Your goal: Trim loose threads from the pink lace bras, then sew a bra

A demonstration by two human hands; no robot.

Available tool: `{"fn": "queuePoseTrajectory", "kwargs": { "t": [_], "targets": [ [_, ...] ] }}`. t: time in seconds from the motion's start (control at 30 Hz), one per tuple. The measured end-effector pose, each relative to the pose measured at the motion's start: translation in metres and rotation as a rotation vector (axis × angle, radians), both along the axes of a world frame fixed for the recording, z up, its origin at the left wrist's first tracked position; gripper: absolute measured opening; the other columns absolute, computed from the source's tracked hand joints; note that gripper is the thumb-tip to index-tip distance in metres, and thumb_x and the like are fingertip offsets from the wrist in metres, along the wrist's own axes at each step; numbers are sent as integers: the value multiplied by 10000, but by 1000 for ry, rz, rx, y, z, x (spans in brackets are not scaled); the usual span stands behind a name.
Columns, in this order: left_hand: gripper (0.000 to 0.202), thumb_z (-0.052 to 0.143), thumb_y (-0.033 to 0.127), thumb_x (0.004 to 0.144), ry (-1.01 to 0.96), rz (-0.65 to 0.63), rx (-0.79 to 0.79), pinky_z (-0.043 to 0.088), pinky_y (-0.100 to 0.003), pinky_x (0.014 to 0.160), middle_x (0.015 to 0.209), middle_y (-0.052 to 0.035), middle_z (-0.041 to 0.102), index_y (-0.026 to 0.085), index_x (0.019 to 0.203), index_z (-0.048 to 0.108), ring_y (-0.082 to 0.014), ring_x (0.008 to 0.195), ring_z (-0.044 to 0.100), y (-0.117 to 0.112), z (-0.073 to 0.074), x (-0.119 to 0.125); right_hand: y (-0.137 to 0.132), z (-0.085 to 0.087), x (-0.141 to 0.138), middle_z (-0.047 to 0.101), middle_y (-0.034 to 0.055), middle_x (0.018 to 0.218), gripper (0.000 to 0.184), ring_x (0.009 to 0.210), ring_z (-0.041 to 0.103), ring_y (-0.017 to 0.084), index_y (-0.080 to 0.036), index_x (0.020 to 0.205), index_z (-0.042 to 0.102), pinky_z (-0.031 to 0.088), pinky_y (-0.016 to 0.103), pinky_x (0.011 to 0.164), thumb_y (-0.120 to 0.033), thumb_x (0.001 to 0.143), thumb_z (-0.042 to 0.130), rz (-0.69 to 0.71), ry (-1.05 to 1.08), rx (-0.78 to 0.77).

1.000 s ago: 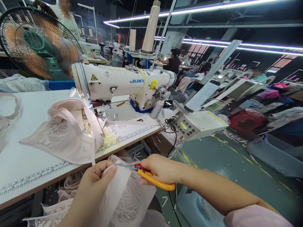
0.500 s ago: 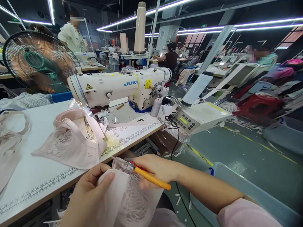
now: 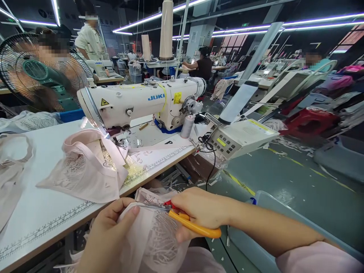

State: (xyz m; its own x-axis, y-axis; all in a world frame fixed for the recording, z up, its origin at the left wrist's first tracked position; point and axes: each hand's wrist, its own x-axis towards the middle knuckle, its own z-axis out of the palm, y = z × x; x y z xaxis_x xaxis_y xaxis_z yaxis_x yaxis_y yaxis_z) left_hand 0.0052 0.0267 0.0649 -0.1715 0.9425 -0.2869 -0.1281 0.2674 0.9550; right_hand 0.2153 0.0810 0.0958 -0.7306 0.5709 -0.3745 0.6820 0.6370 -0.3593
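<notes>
My left hand [image 3: 109,237] grips a pale pink lace garment piece [image 3: 155,242] low in the view, thumb pressed on its upper edge. My right hand [image 3: 200,212] is closed on orange-handled thread snips [image 3: 193,226], whose blades lie against the garment's top edge between my two hands. Both hands sit below the front edge of the white sewing table [image 3: 36,212].
A white JUKI sewing machine [image 3: 136,104] stands on the table with a pink lace garment [image 3: 85,167] under its needle end. A control box [image 3: 241,138] hangs off the table's right. A fan [image 3: 42,72] stands at back left. Other people work behind. A blue bin [image 3: 267,201] is beside my right arm.
The view shifted slightly. My right hand with the snips moved a little down and right along the garment's edge. My left hand keeps its grip.
</notes>
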Motion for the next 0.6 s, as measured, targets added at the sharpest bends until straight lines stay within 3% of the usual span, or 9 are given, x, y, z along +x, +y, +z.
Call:
{"fn": "queuePoseTrajectory", "kwargs": {
  "t": [0.1, 0.4, 0.6],
  "targets": [
    [318, 750, 444, 570, 30, 9, -23, 216, -170, 209, 385, 47, 519, 164, 690, 657, -63, 210, 326, -1, 2, 1, -3, 0, 0, 555, 27, 657, 595, 534, 477, 148, -179, 721, 517, 263, 229, 465, -769, 681, 454, -21, -24, 32],
    [293, 737, 442, 589, 0, -20, -40, 231, -174, 225, 389, 55, 516, 177, 665, 638, -68, 223, 352, 2, -2, 0, -10, -1, -1, 613, 66, 704, 557, 578, 563, 190, -164, 775, 561, 274, 249, 466, -705, 752, 430, -33, -68, 92],
    [294, 740, 444, 591, 6, -5, -27, 211, -180, 242, 389, 59, 499, 184, 672, 629, -69, 237, 327, 4, -5, -2, -12, -3, 2, 615, 69, 715, 607, 589, 567, 198, -169, 786, 551, 281, 256, 469, -750, 746, 381, -64, -47, 86]
  ]
}}
